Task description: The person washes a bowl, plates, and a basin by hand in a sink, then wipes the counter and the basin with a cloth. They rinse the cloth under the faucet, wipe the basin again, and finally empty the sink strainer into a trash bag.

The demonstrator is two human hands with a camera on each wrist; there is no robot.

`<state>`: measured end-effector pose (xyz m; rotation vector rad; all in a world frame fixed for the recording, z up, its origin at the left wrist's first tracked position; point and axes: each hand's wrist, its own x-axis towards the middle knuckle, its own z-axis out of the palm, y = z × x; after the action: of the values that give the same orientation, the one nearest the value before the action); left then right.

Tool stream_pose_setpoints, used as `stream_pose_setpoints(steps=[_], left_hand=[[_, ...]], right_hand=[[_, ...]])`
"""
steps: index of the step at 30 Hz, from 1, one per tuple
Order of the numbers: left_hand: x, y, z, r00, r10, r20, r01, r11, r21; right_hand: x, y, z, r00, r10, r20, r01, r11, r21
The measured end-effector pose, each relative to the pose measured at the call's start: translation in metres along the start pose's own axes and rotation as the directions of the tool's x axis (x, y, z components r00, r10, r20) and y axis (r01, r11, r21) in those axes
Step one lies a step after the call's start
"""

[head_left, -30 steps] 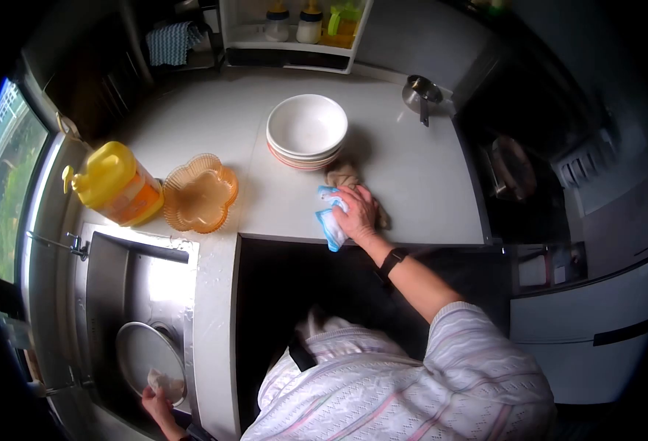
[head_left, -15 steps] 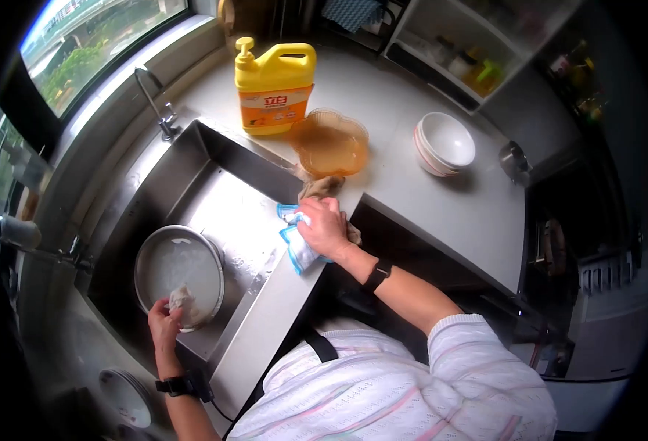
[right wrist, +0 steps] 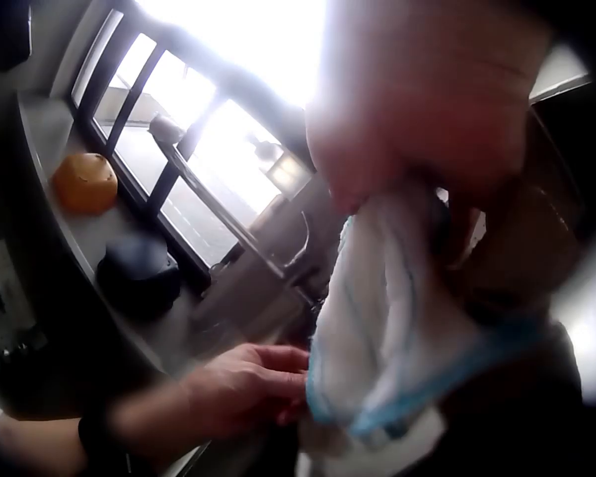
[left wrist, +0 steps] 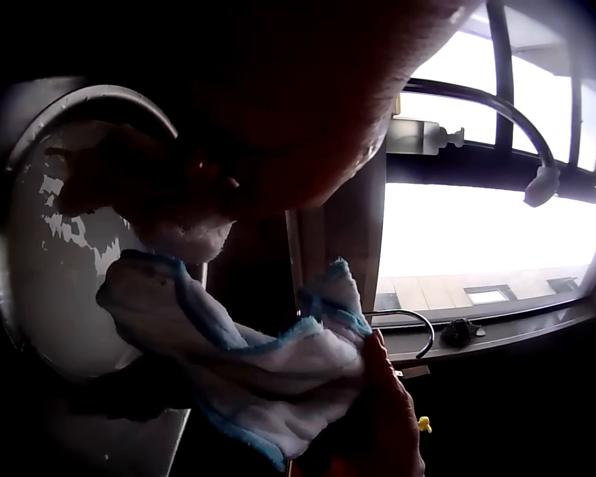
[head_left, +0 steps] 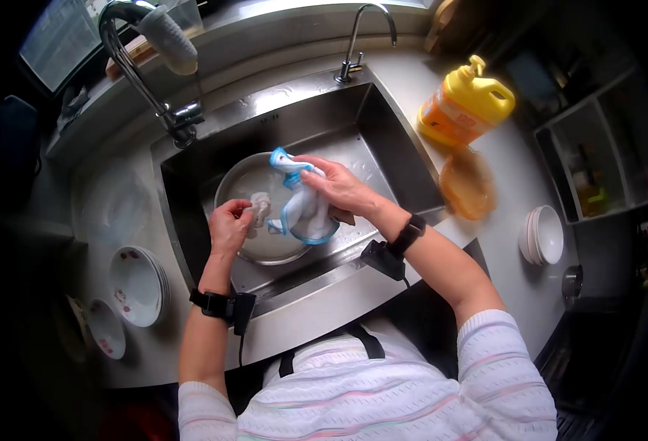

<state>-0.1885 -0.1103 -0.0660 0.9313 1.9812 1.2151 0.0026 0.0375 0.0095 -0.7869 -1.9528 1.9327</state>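
Note:
My left hand (head_left: 228,228) pinches a small, wet-looking whitish cloth (head_left: 260,211) over the metal basin (head_left: 237,176) in the sink. Close to its right, my right hand (head_left: 336,185) grips a white cloth with blue edging (head_left: 306,213), which hangs in folds over the basin's right side. A bit of brown cloth (head_left: 344,216) shows beneath that palm. Cloudy water stands in the basin. In the left wrist view the blue-edged cloth (left wrist: 268,383) spreads between the hands. The right wrist view shows it hanging from the right fingers.
Around the basin lies the steel sink (head_left: 405,173), with a large faucet (head_left: 137,70) and a thin one (head_left: 353,44) behind. Stacked bowls (head_left: 137,287) stand left. To the right are a yellow detergent jug (head_left: 463,106), an amber dish (head_left: 469,184) and white bowls (head_left: 544,235).
My right hand has carried the blue-edged and brown cloths from the counter, across the sink's edge, to over the basin. The left hand has lifted the whitish cloth; the head view has swung left.

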Motion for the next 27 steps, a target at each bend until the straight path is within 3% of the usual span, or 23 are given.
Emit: stream_pose_setpoints(steps=[2, 3, 4, 5, 6, 7, 8, 9, 11, 13, 16, 17, 19, 20, 21, 22, 23, 24, 25, 26, 27], left_hand=[[0.001, 0.002, -0.002, 0.999, -0.047, -0.015, 0.047, 0.999, 0.018], [0.000, 0.000, -0.005, 0.997, -0.081, -0.004, 0.081, 0.996, 0.039], [0.006, -0.025, -0.006, 0.999, -0.034, 0.015, 0.031, 0.987, 0.156], [0.003, -0.027, -0.007, 0.998, -0.054, -0.013, 0.055, 0.986, 0.158], [0.002, -0.024, -0.006, 0.998, -0.060, -0.011, 0.061, 0.957, 0.282], [0.002, -0.017, -0.005, 0.998, -0.067, -0.007, 0.064, 0.912, 0.406], [0.004, -0.010, -0.005, 0.987, -0.140, 0.074, 0.087, 0.867, 0.490], [0.008, -0.018, 0.001, 0.992, -0.083, 0.098, 0.019, 0.848, 0.530], [0.018, -0.022, 0.020, 0.979, -0.158, 0.130, 0.037, 0.761, 0.647], [0.031, -0.027, 0.036, 0.914, -0.342, 0.219, 0.066, 0.658, 0.750], [0.037, -0.052, 0.057, 0.884, -0.430, 0.185, 0.118, 0.587, 0.801], [0.037, -0.062, 0.062, 0.863, -0.478, 0.161, 0.133, 0.524, 0.841], [0.040, -0.074, 0.054, 0.899, -0.416, 0.136, 0.134, 0.557, 0.820], [0.046, -0.080, 0.047, 0.835, -0.517, 0.189, 0.218, 0.626, 0.748], [0.048, -0.082, 0.039, 0.757, -0.601, 0.258, 0.308, 0.676, 0.670], [0.046, -0.085, 0.031, 0.754, -0.605, 0.255, 0.312, 0.673, 0.671], [0.043, -0.087, 0.024, 0.682, -0.657, 0.321, 0.524, 0.745, 0.412], [0.040, -0.086, 0.019, 0.615, -0.674, 0.409, 0.697, 0.707, 0.119], [0.038, -0.076, 0.019, 0.615, -0.674, 0.410, 0.697, 0.708, 0.118], [0.035, -0.066, 0.020, 0.625, -0.692, 0.360, 0.774, 0.608, -0.175], [0.033, -0.058, 0.022, 0.622, -0.718, 0.312, 0.761, 0.460, -0.458]], right_hand=[[0.023, 0.008, 0.007, 0.995, -0.050, 0.091, 0.064, 0.984, -0.168], [0.036, 0.021, 0.007, 0.991, -0.047, 0.122, 0.067, 0.985, -0.162], [0.049, 0.038, 0.005, 0.985, -0.080, 0.150, 0.131, 0.917, -0.376], [0.064, 0.056, 0.002, 0.976, -0.112, 0.187, 0.201, 0.800, -0.566], [0.077, 0.072, -0.002, 0.970, -0.012, 0.242, 0.158, 0.788, -0.595], [0.085, 0.081, 0.002, 0.963, -0.018, 0.270, 0.178, 0.792, -0.583], [0.090, 0.090, 0.007, 0.946, 0.139, 0.292, 0.121, 0.684, -0.719], [0.092, 0.096, 0.012, 0.915, 0.292, 0.279, 0.081, 0.543, -0.836], [0.084, 0.087, 0.032, 0.846, 0.433, 0.312, 0.122, 0.412, -0.903], [0.085, 0.114, 0.047, 0.839, 0.456, 0.299, 0.139, 0.351, -0.926], [0.091, 0.151, 0.059, 0.863, 0.391, 0.320, 0.230, 0.260, -0.938], [0.096, 0.157, 0.059, 0.857, 0.393, 0.332, 0.242, 0.262, -0.934], [0.105, 0.150, 0.055, 0.858, 0.326, 0.396, 0.230, 0.447, -0.865], [0.115, 0.145, 0.050, 0.835, 0.428, 0.345, 0.100, 0.498, -0.861], [0.125, 0.142, 0.041, 0.834, 0.414, 0.364, 0.091, 0.548, -0.831], [0.132, 0.145, 0.033, 0.866, 0.404, 0.294, -0.001, 0.590, -0.807], [0.137, 0.149, 0.030, 0.890, 0.399, 0.220, -0.090, 0.627, -0.774], [0.135, 0.148, 0.031, 0.913, 0.374, 0.164, -0.157, 0.693, -0.704], [0.130, 0.137, 0.036, 0.913, 0.374, 0.164, -0.157, 0.692, -0.705], [0.125, 0.126, 0.044, 0.856, 0.460, 0.235, -0.283, 0.799, -0.531], [0.123, 0.120, 0.053, 0.792, 0.517, 0.325, -0.413, 0.846, -0.337]])
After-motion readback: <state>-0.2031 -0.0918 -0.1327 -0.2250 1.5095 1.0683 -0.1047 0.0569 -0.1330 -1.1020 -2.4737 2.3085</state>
